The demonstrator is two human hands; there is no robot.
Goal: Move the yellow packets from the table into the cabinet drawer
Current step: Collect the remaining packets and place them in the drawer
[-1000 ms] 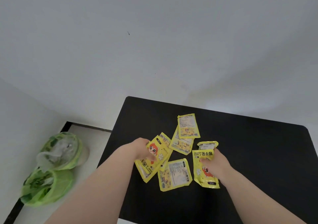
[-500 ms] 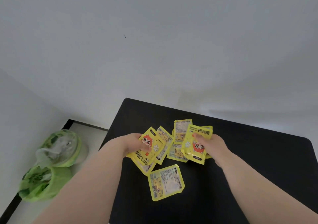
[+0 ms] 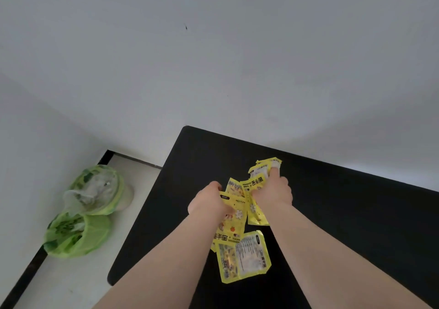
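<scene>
Several yellow packets lie and are held over the black table (image 3: 344, 213). My left hand (image 3: 209, 201) grips a packet with a cartoon figure (image 3: 231, 223), its lower end hanging toward me. My right hand (image 3: 273, 193) is closed on a bunch of yellow packets (image 3: 257, 180) that stick out above and below the fist. Both hands are close together, their packets touching. One more yellow packet (image 3: 243, 256) lies flat on the table, printed back up, just below the hands between my forearms. No cabinet or drawer is in view.
Two bins lined with green plastic bags (image 3: 78, 234) stand on the pale floor at the left, against the white wall (image 3: 213, 59). The table's left edge runs close to my left forearm.
Both hands have drawn together and gathered the scattered packets into their grips. The view has shifted, so the table sits further right. The flat packet stayed on the table.
</scene>
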